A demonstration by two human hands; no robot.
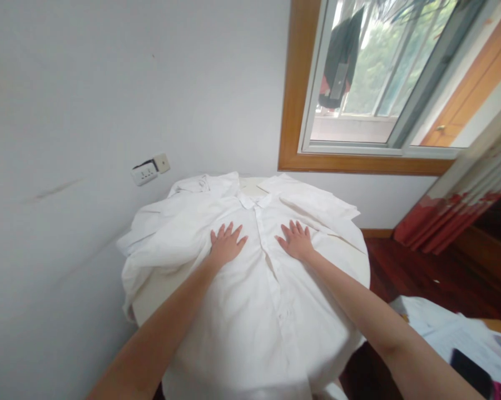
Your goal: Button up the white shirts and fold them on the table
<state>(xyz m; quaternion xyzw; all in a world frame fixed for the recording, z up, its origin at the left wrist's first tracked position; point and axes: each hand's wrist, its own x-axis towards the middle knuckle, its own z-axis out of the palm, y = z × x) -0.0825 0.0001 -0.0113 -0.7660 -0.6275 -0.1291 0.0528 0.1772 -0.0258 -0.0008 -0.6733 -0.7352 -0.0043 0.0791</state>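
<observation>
A white button-up shirt [250,311] lies spread front side up on a round pale table [361,269], its collar toward the wall and its lower part hanging over the near edge. My left hand [226,244] rests flat on the left half of the chest, fingers spread. On the other side of the button strip, my right hand [295,240] lies flat with its fingers apart. The front gapes a little below the chest. More white cloth [162,228] is bunched at the table's left, and another white piece [312,197] lies at the far right.
A wall with a socket [145,172] stands behind and left of the table. A wood-framed window [300,83] is at the back right, beside a red and cream curtain [425,222]. Papers [442,328] and a dark phone [471,372] lie at the lower right.
</observation>
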